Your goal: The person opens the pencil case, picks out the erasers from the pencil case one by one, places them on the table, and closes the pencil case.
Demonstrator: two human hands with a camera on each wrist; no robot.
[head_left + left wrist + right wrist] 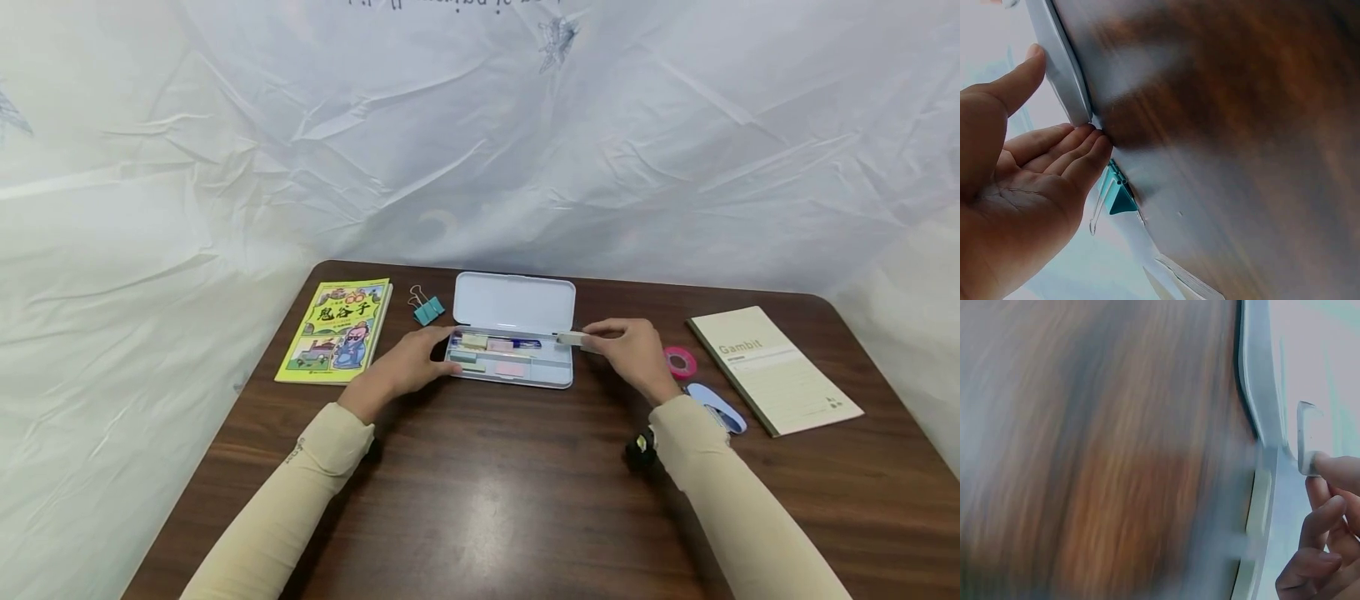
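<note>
An open white pencil case (pixel 558 377) lies mid-table, its lid (pixel 514 302) folded back and its tray filled with pastel erasers and a blue pen. My left hand (pixel 438 350) rests against the case's left end. In the left wrist view its straight fingers (pixel 1079 147) touch the case's corner (pixel 1063 75) and the thumb lies on the rim. My right hand (pixel 588 337) pinches a small whitish block (pixel 572 337) just above the tray's right end. The right wrist view shows the fingertips (pixel 1332 469) on that block (pixel 1305 434) beside the case's edge (pixel 1260 394).
A yellow picture book (pixel 335 329) lies at the left, with a teal binder clip (pixel 427 310) (pixel 1116 197) between it and the case. On the right are a pink tape roll (pixel 680 362), a small blue-and-white tool (pixel 716 406) and a beige "Gambit" notebook (pixel 772 367). A white sheet hangs behind the table.
</note>
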